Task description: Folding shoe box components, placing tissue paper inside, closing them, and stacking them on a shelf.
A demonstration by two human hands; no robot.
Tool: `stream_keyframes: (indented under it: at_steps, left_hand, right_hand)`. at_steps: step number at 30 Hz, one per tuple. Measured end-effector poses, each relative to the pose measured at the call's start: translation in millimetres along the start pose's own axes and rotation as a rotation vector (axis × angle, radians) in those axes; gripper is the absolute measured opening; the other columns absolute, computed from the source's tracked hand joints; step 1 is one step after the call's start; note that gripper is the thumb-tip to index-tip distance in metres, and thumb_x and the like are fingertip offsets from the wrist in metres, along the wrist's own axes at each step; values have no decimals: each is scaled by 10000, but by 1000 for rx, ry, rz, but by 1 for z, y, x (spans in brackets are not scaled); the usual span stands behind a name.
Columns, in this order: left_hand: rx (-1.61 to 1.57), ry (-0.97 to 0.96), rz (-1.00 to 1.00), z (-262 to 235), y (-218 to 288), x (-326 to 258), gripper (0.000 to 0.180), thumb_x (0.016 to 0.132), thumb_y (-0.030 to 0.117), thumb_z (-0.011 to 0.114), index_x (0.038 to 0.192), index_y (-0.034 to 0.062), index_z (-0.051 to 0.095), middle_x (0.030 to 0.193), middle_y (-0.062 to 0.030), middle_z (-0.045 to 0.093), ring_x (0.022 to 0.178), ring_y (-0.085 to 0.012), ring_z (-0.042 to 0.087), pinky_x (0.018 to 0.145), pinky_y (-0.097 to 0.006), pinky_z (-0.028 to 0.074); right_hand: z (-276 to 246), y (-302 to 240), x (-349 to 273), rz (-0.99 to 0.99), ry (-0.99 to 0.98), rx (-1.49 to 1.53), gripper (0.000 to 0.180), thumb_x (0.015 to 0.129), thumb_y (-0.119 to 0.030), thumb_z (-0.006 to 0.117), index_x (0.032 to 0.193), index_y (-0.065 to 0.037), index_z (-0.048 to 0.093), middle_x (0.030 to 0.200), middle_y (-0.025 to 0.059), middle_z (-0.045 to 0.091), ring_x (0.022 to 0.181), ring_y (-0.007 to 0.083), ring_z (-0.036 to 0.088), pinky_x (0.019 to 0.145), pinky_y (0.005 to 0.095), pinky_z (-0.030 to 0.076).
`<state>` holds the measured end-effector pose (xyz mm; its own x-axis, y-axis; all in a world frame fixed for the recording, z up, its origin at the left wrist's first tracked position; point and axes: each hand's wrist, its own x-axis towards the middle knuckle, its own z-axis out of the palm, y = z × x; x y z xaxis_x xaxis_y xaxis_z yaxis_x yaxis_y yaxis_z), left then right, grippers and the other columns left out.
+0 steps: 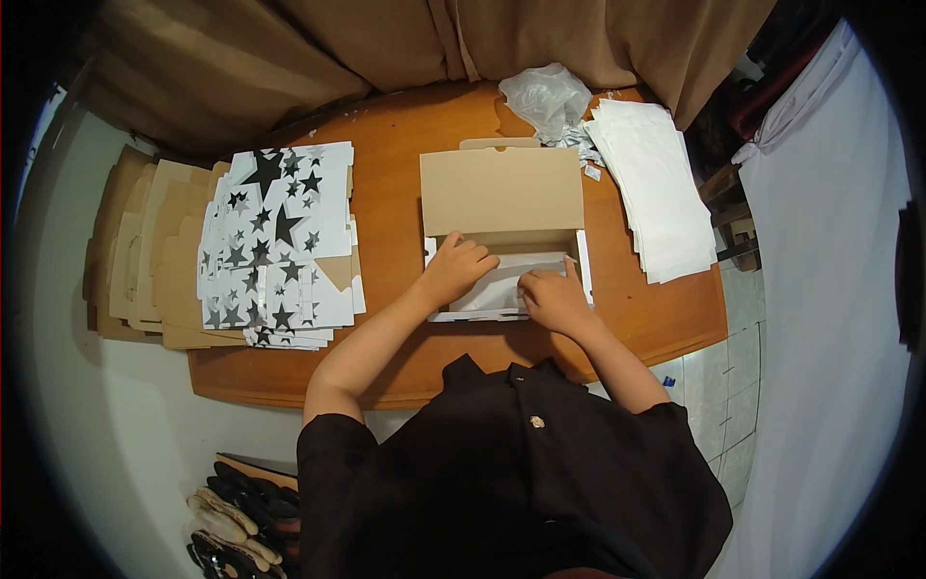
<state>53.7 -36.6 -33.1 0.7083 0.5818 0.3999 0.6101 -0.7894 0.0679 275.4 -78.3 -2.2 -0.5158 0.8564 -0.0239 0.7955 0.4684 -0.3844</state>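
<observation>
In front of me on the table stands an open cardboard box, its brown lid raised at the back and its outside white. A sheet of thin white paper lies inside it. My left hand is over the box's left wall, fingers curled in toward the paper; whatever is between them is hidden. On the right side, my right hand reaches into the box with thumb and fingers bent together at the paper. One of its fingers sticks out along the right wall.
Flat box blanks with black and grey stars are piled on the left, beside plain brown cardboard sheets. A stack of white paper lies at the right, near a crumpled clear plastic bag. Brown curtain hangs behind the table.
</observation>
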Motion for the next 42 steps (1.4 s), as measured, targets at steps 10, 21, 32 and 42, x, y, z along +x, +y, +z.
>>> stream_keyframes:
  at_steps: [10,21,32,42]
  left_hand:
    - [-115,-232,-49,-2,14,-3,443,655,211,741,1005,127,483,817,-25,531,775,-198,542,748,-349,334]
    - [48,-201,-173,14,2,2,445,650,126,709,1035,110,487,865,-33,568,804,-201,566,737,-354,345]
    - [-251,-78,-148,14,-11,-1,626,737,13,603,1321,34,379,973,-114,564,872,-287,546,726,-354,417]
    - [-206,-98,-121,-6,-7,-3,256,737,65,615,990,92,589,812,-53,551,778,-228,555,653,-338,391]
  right_hand:
    - [-18,-3,-8,39,300,196,120,864,-174,530,880,-86,611,900,56,624,930,247,568,993,531,282]
    - [26,14,21,-53,-285,157,180,867,-166,457,928,-50,581,1051,100,575,1048,289,530,994,616,249]
    - [-10,-2,-5,-113,-44,309,155,853,-146,494,931,-42,579,1028,80,595,1012,283,541,966,548,311]
    - [-13,12,0,-180,295,-53,71,794,-150,594,804,-115,656,1238,67,521,1228,265,415,1000,623,183]
